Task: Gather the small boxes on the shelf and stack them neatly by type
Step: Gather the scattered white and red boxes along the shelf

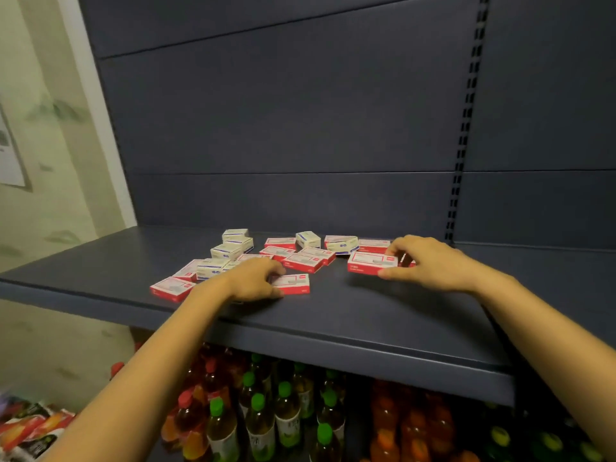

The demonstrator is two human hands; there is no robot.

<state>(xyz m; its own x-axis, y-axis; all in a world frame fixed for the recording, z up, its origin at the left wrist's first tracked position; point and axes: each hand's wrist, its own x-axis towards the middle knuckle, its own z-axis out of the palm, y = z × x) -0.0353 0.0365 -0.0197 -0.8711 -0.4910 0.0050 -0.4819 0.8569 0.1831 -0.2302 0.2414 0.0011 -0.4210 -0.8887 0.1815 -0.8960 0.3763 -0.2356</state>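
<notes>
Gripping near box, left hand, right hand gripping far box

On the shelf, the left hand grips the front red box; the right hand pinches the right red box. White boxes lie scattered behind.

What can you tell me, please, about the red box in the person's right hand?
The red box is a small flat carton, seemingly cardboard, red with a white panel on top; its print is blurred. It sits level at the shelf surface, right of the scattered boxes. The right hand pinches its right end between thumb and fingers.
</notes>
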